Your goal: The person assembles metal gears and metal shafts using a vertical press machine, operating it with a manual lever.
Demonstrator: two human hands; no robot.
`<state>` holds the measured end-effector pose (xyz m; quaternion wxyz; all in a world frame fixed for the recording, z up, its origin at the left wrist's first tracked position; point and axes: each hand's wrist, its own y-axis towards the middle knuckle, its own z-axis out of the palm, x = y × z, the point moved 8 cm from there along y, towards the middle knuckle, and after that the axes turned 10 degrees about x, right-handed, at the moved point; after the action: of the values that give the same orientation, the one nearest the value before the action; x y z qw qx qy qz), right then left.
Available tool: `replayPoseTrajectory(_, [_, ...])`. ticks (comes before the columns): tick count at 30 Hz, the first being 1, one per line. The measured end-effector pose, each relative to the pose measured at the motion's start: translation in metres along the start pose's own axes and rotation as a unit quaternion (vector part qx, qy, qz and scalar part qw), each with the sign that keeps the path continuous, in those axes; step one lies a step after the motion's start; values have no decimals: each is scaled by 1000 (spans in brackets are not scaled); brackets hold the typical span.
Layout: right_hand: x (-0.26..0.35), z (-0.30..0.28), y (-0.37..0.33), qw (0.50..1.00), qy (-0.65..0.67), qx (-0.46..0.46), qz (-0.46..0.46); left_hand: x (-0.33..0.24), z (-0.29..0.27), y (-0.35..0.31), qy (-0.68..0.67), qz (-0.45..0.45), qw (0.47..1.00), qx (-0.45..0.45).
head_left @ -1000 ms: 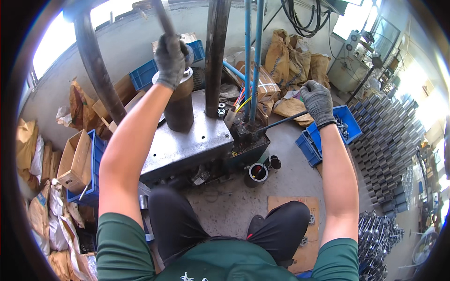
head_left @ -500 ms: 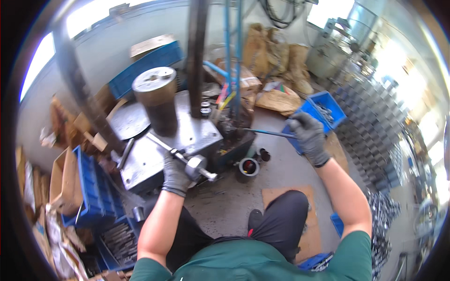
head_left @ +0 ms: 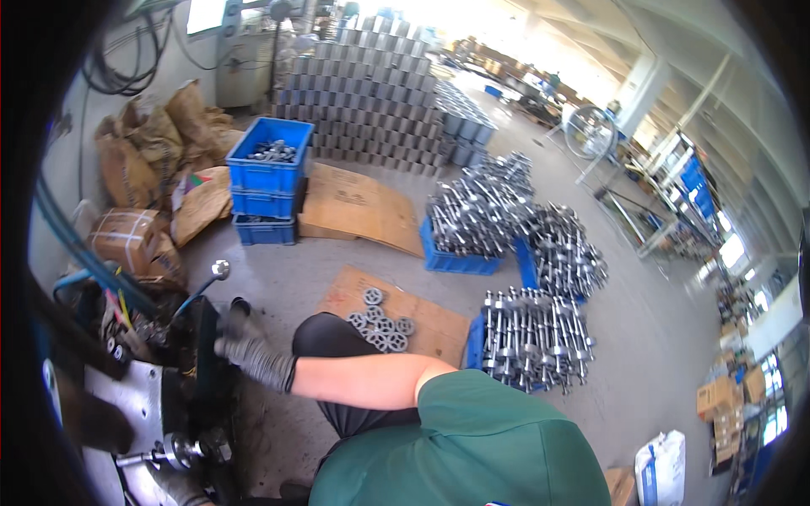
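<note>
Right hand (head_left: 245, 350) off the lever (head_left: 202, 287), view swung rightward

Stacked blue crates (head_left: 268, 179) are seen on the floor. Brown sacks (head_left: 135, 160) lie left of them. Shaft bundles (head_left: 531, 337) are heaped well right of them.

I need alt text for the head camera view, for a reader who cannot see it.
A gloved right hand reaches to the dark side of a metal press on a workshop floor. Behind it, gear-like parts lie on cardboard, near blue crates and heaps of steel shafts.
</note>
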<state>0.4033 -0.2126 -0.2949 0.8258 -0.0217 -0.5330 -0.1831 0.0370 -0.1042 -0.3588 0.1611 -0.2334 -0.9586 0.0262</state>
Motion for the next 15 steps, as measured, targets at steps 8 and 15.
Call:
replayPoseTrajectory(8, [-118, 56, -65, 883, -223, 275, 306, -88, -48, -29, -386, 93, 918, 0])
replayPoseTrajectory(15, [-138, 71, -107, 851, -36, 311, 422, -146, 0, -29, -774, 95, 613, 130])
